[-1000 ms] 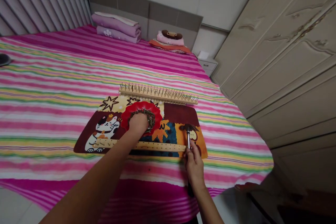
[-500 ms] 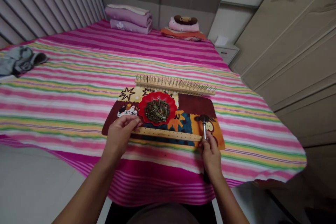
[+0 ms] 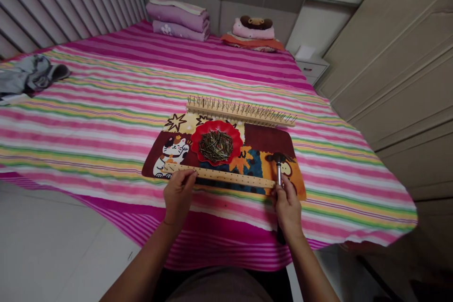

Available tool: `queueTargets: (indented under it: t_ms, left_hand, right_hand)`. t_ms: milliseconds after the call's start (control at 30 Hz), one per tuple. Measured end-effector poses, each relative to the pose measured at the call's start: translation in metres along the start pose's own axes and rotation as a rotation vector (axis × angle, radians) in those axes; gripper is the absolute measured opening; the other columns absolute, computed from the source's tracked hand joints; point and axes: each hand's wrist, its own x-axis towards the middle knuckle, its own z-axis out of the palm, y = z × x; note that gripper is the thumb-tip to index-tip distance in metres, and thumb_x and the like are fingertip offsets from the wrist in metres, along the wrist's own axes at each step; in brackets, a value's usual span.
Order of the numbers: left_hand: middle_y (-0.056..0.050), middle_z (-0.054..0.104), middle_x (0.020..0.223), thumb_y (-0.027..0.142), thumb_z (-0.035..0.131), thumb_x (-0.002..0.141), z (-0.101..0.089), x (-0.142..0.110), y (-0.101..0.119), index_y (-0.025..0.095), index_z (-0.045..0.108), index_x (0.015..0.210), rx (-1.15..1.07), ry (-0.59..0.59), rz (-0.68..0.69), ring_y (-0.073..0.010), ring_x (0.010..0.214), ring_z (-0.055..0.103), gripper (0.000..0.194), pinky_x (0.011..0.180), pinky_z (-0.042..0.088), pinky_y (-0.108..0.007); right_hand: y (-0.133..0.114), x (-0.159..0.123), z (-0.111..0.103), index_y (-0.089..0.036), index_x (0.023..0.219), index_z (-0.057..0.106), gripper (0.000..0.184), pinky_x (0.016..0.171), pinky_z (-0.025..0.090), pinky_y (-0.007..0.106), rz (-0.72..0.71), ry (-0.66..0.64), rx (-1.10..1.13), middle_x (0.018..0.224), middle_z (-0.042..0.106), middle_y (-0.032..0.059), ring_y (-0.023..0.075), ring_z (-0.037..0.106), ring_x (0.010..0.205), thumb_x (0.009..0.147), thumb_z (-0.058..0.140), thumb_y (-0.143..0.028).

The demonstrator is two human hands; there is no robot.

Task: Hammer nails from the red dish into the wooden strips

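My right hand [image 3: 288, 203] is closed around a hammer [image 3: 279, 174], its dark head up and its black handle end pointing down below the hand. A narrow wooden strip [image 3: 226, 176] with rows of small dark dots lies across the patterned mat [image 3: 265, 135]. Over the strip's left part my left hand [image 3: 180, 193] is closed in a pinch; whatever its fingertips hold is too small to make out. Just behind the strip sits a red scalloped bowl [image 3: 238, 144] full of loose nails [image 3: 215, 146].
Beyond the mat lies a second wooden strip [image 3: 244, 115] bristling with upright nails. The striped bed [image 3: 106, 146] carries grey clothing [image 3: 33, 75] at left. Folded purple bedding [image 3: 180, 21] and a pink-and-orange pile [image 3: 253, 37] rest by the headboard.
My left hand has moved from beside the bowl, right and down, to the wooden strip, uncovering the mat's cat picture and the strip's left end. The right hand keeps hold of the hammer.
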Motion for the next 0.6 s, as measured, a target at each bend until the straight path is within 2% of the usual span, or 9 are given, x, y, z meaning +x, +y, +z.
queueTargets:
  t_ms: [267,400,600]
  left_hand:
    - [0.0,0.067,0.077,0.036,0.058,0.081,0.006,-0.003,-0.005,0.022,0.066,0.08,0.099,0.021,0.066,-0.0144,0.072,0.061,0.016,0.068,0.048,-0.026]
    - [0.0,0.066,0.075,0.035,0.058,0.081,0.012,-0.005,-0.011,0.021,0.066,0.08,0.127,0.075,0.106,-0.0135,0.068,0.06,0.016,0.065,0.047,-0.025]
    - [0.0,0.065,0.073,0.029,0.057,0.085,0.019,-0.006,-0.016,0.019,0.064,0.08,0.148,0.135,0.29,-0.0119,0.068,0.06,0.014,0.065,0.047,-0.023]
  right_hand:
    - [-0.003,-0.002,-0.001,-0.016,0.131,0.054,0.062,0.057,0.043,0.027,-0.007,0.005,-0.036,0.07,0.056,-0.0005,0.0138,0.051,0.061,0.077,0.052,-0.046]
    - [-0.004,0.0,-0.001,-0.015,0.13,0.055,0.062,0.056,0.043,0.026,0.014,0.009,-0.012,0.071,0.057,0.0001,0.0141,0.051,0.062,0.076,0.053,-0.045]
    - [-0.012,-0.01,-0.001,-0.016,0.131,0.055,0.06,0.054,0.043,0.024,-0.023,0.015,0.008,0.069,0.056,-0.0013,0.0118,0.049,0.057,0.078,0.053,-0.044]
